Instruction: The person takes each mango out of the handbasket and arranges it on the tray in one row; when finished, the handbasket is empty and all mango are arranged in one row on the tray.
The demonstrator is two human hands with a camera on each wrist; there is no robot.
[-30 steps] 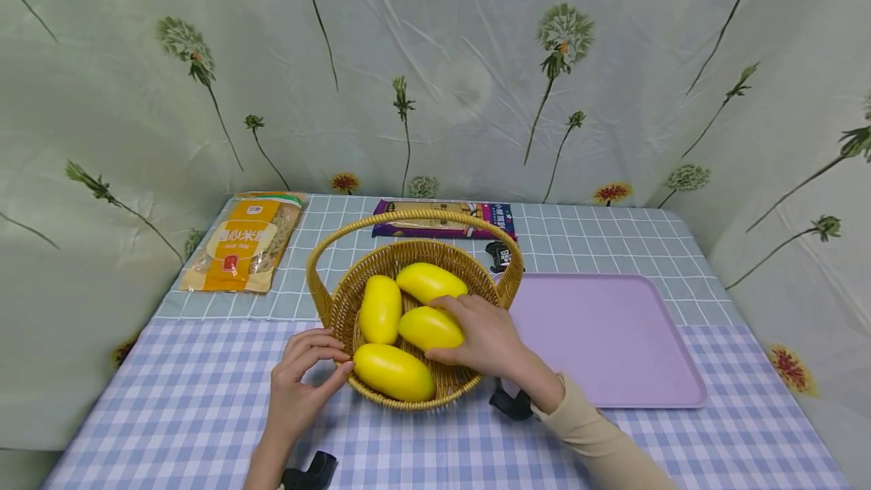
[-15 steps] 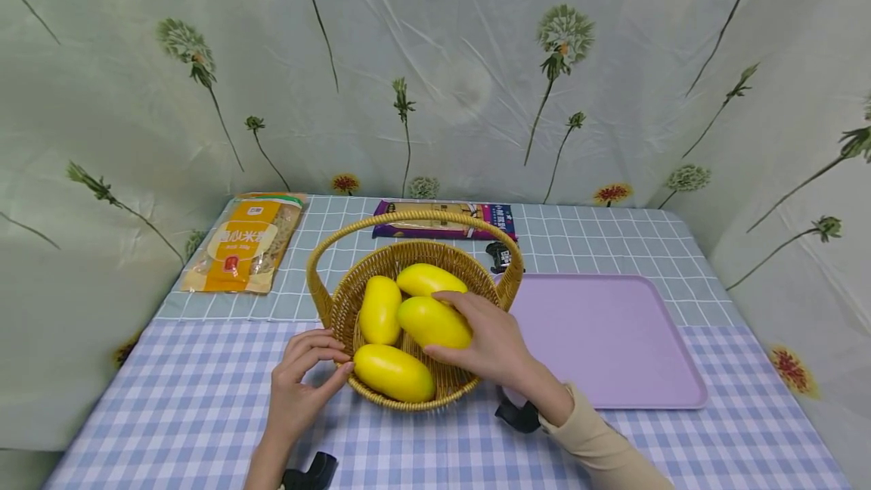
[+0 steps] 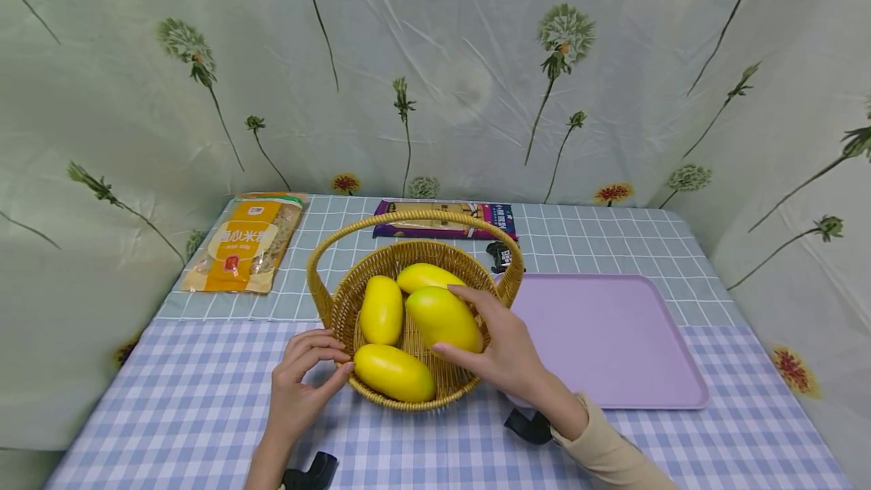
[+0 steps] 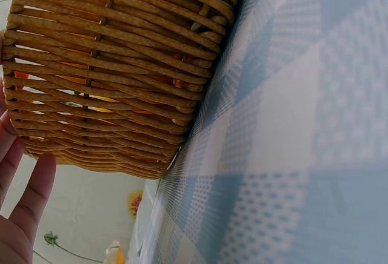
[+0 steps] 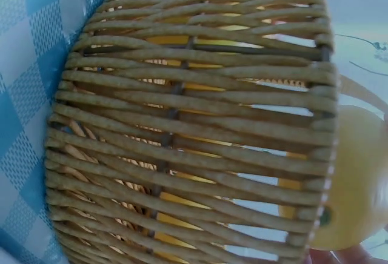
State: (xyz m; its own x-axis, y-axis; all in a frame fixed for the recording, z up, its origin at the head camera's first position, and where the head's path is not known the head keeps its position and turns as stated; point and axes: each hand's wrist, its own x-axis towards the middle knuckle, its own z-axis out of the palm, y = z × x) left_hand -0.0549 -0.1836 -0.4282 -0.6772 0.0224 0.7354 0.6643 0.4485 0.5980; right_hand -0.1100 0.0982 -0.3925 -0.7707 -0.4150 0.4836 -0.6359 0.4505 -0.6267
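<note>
A woven wicker basket point(image 3: 420, 250) with a tall arched handle stands on the checked cloth. My right hand point(image 3: 505, 345) grips a yellow mango point(image 3: 445, 321) between thumb and fingers, raised above the basket's right side; in the right wrist view this mango point(image 5: 362, 179) shows past the rim. Three other mangoes lie inside: one upright at left point(image 3: 381, 310), one at the back point(image 3: 427, 276), one at the front point(image 3: 395, 373). My left hand point(image 3: 302, 376) holds the basket's left front rim with thumb and fingertips. The left wrist view shows the basket's woven side point(image 4: 109, 82) near those fingers.
Right of the basket lies a flat lilac tray point(image 3: 605, 342). An orange food packet point(image 3: 245, 243) is at the back left, and a purple packet point(image 3: 445, 219) lies behind the handle. A small black item point(image 3: 500, 255) sits behind the tray's corner. Flowered cloth hangs around the table.
My right hand has lifted the mango from among the others and moved it slightly right, tilting it. My left hand and the basket have stayed put.
</note>
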